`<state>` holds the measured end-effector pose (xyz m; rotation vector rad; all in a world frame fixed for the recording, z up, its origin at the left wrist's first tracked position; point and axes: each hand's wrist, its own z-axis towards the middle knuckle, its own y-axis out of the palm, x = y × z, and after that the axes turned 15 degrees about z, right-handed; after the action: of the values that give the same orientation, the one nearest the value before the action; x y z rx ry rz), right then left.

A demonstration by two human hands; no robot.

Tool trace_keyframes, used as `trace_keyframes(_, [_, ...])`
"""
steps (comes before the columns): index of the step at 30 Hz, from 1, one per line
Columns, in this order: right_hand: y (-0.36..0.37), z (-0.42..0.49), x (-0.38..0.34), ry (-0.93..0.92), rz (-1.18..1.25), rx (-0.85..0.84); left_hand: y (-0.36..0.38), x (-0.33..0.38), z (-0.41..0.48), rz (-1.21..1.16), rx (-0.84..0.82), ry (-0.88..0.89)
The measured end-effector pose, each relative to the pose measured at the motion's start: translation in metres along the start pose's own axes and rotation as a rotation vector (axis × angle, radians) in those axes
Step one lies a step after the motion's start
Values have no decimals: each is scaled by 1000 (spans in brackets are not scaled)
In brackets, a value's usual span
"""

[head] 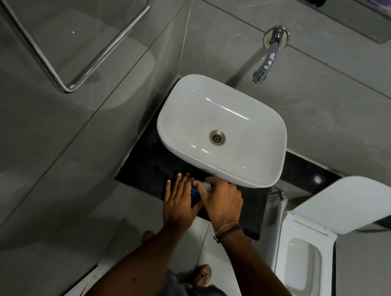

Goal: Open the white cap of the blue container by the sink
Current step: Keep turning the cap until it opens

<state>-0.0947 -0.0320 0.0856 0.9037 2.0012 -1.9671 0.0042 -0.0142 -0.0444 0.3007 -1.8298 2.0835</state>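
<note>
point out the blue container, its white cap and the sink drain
blue container [194, 194]: head view, on its blue side showing between the two hands
white cap [202, 185]: head view, on the cap's top
sink drain [217, 137]: head view, on the metal grate's centre

sink crowds the far side, its front rim just beyond both hands | dark worktop bare to the left up to the grey wall | worktop strip right of the hands bare | toilet blocks lower right
</note>
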Motion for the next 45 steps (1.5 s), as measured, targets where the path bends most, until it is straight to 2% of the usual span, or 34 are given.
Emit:
trace_keyframes(14, [7,1,6,13,71,25,-2,0,0,21,-50,4])
trace_keyframes(16, [2,-1,10,46,177,70,-3,1,0,-6,-62,-11])
trace_keyframes(19, [-3,-7,32,98,533,96,-5,3,0,-78,-96,-64])
trace_keyframes(21, [0,-10,56,151,689,18,-7,5,-3,-146,-127,-108])
trace_keyframes(24, [10,-13,77,252,807,-233,-12,6,-5,-231,-194,-158])
trace_keyframes(27, [21,-13,83,241,903,-377,-11,5,-5,-256,-218,-151])
trace_keyframes(31, [33,-10,85,255,948,-342,-11,5,-5,-264,-228,-153])
trace_keyframes(38, [44,-8,78,154,957,-255,-18,0,-2,-272,-200,-171])
trace_keyframes(45, [78,19,26,108,980,-299,-51,-47,27,-258,-144,-261])
